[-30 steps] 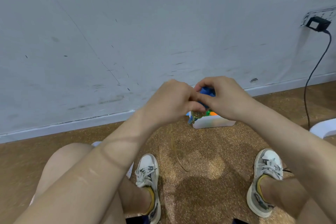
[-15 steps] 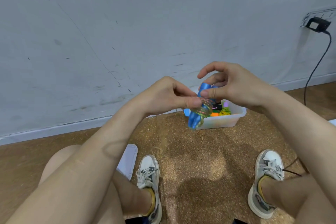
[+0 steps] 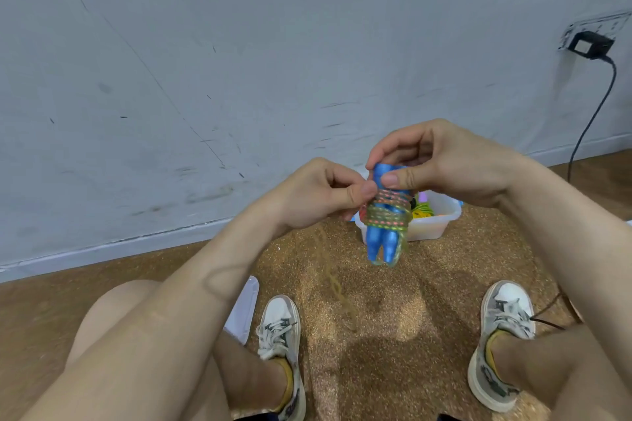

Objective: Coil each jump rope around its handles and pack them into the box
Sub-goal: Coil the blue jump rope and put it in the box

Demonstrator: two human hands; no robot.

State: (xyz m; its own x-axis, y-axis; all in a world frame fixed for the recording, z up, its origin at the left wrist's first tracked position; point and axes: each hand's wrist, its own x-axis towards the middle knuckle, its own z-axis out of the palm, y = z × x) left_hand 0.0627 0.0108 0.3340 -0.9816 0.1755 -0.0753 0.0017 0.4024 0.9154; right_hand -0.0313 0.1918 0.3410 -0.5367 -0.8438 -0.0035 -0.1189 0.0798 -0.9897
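At the near left, a flat white plastic piece (image 3: pixel 244 308) lay on the speckled brown floor (image 3: pixel 376 301), partly hidden behind the person's left leg. Just right of it stood the left sneaker (image 3: pixel 280 335), white with grey laces; the marks on its side were too small to read.

Above the floor, the left hand (image 3: pixel 318 195) had its fingers curled, and its grip was closed as a pinch. Thumb and forefinger were pressed together on the jump rope (image 3: pixel 388 215) at the left edge of the coil. A loose, blurred length of the same rope trailed down and to the left towards the floor.

The rope, greenish with orange flecks, was wound in several turns around the middle of the two blue handles (image 3: pixel 383 243). These were held side by side, nearly upright, in the air. A short loop hung at their lower ends.

The right hand (image 3: pixel 444 164) gripped the handles' top ends, with the thumb on the near face and the fingers curled over the far side.

Behind the handles, a translucent white box (image 3: pixel 441 219) sat on the floor by the scuffed grey wall (image 3: pixel 239 61). A yellow-green rope (image 3: pixel 422 210) was inside it.

Further right was the right sneaker (image 3: pixel 502 328). High on the wall, a black adapter (image 3: pixel 588 44) was plugged in, and its cable (image 3: pixel 588 126) dropped to the floor. The print beside it was unreadable.
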